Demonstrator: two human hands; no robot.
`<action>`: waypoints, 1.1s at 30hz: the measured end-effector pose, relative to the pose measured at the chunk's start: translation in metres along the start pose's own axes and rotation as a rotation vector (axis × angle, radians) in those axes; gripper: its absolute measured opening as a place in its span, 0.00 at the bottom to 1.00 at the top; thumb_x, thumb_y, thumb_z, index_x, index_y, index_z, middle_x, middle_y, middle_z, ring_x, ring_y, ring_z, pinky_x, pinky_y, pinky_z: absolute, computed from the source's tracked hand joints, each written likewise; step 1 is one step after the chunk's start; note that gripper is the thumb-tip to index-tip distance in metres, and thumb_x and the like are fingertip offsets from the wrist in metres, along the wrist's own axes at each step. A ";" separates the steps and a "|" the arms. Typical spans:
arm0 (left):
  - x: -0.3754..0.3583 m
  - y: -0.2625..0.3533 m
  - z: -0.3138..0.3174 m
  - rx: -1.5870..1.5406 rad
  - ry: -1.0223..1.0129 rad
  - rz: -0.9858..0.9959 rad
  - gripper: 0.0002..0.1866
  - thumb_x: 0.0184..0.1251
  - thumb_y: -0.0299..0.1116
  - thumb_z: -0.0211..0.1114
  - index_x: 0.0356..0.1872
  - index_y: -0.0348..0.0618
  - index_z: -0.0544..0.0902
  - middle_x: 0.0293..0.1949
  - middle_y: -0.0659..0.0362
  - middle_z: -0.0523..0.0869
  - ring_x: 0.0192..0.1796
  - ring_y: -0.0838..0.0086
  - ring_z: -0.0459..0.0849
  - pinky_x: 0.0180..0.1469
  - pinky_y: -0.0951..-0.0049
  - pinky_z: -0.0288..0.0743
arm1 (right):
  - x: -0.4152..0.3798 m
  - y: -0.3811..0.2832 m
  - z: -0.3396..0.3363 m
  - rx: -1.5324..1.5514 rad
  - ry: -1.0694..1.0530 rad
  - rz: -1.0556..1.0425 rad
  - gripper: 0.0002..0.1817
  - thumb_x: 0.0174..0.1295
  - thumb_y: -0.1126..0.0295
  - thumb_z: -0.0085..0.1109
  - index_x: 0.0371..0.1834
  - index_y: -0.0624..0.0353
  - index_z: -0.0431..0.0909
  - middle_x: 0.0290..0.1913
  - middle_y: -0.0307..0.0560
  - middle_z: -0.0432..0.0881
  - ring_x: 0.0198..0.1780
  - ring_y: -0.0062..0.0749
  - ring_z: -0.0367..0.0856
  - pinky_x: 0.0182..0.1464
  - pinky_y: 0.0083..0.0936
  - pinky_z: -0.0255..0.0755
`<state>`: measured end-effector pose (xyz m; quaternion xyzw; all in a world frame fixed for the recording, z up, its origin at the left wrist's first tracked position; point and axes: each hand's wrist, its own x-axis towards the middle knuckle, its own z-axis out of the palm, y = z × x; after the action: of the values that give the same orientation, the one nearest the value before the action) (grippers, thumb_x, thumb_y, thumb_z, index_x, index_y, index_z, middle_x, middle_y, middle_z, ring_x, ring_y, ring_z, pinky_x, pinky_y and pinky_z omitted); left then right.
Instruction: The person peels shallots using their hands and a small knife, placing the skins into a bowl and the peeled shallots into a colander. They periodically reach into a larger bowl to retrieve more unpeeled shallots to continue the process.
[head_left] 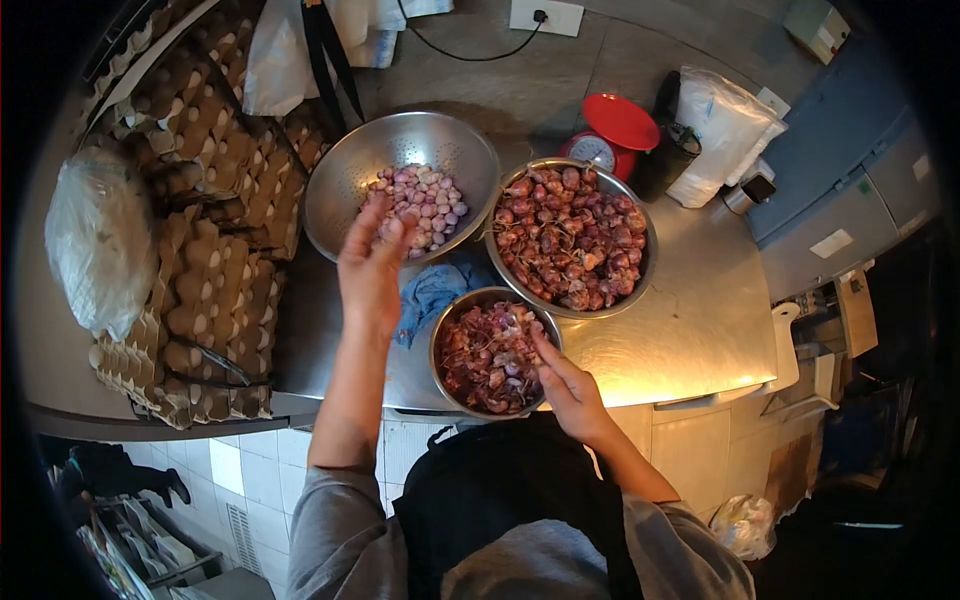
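My left hand (372, 262) is raised over the near left part of a steel colander (335, 200), its fingers apart and nothing seen in them. Peeled pale purple shallots (432, 200) lie in the colander. My right hand (562, 375) is at the right rim of a smaller steel bowl (437, 365), fingers stretched toward the skins and shallots (490, 365) inside. Unpeeled red-brown shallots (575, 235) fill a larger steel bowl (651, 250) behind it. A blue cloth (430, 297) lies between the colander and the smaller bowl.
Stacked egg trays (215, 300) and a plastic bag (100, 240) stand at the left. A red scale (622, 122), a dark container (672, 160) and a white plastic package (715, 130) are at the back right of the steel table (700, 320). A grey cabinet (850, 190) stands beyond.
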<state>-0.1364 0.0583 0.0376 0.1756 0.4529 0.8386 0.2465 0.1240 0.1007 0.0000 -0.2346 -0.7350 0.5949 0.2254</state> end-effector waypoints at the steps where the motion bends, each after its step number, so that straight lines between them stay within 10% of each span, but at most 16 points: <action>1: 0.007 0.005 0.006 0.028 -0.011 0.021 0.20 0.61 0.24 0.59 0.55 0.36 0.71 0.52 0.54 0.75 0.49 0.72 0.78 0.50 0.74 0.73 | -0.001 -0.001 0.001 0.011 -0.016 0.012 0.22 0.67 0.69 0.43 0.64 0.61 0.59 0.63 0.49 0.65 0.63 0.28 0.63 0.62 0.20 0.53; 8: 0.023 -0.034 0.051 0.346 -0.379 -0.015 0.13 0.57 0.24 0.62 0.45 0.40 0.79 0.41 0.59 0.81 0.41 0.76 0.80 0.45 0.78 0.73 | -0.016 0.004 0.001 0.265 -0.075 0.200 0.24 0.68 0.64 0.40 0.65 0.62 0.56 0.20 0.30 0.57 0.20 0.14 0.57 0.23 0.11 0.54; 23: 0.024 -0.163 0.140 1.360 -1.094 0.330 0.13 0.45 0.34 0.68 0.34 0.42 0.81 0.35 0.52 0.81 0.40 0.60 0.80 0.43 0.63 0.72 | -0.033 -0.006 -0.026 0.333 -0.036 0.307 0.23 0.68 0.64 0.42 0.62 0.64 0.61 0.23 0.30 0.60 0.26 0.12 0.58 0.30 0.10 0.57; 30: 0.004 -0.121 0.117 0.674 -0.795 0.008 0.15 0.53 0.21 0.64 0.42 0.40 0.71 0.33 0.60 0.79 0.34 0.77 0.80 0.36 0.79 0.72 | -0.035 0.000 -0.034 0.502 -0.001 0.220 0.24 0.68 0.66 0.41 0.66 0.62 0.55 0.22 0.29 0.61 0.23 0.12 0.59 0.28 0.10 0.56; 33: -0.021 -0.078 0.085 0.252 -0.694 -0.455 0.13 0.54 0.22 0.64 0.39 0.39 0.72 0.34 0.60 0.79 0.35 0.75 0.80 0.37 0.77 0.74 | -0.028 -0.010 -0.033 0.508 0.035 0.151 0.26 0.68 0.67 0.40 0.67 0.61 0.52 0.20 0.29 0.57 0.21 0.12 0.57 0.26 0.11 0.54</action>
<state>-0.0553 0.1404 0.0149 0.3717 0.4694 0.5923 0.5392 0.1656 0.1065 0.0141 -0.2347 -0.5385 0.7714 0.2447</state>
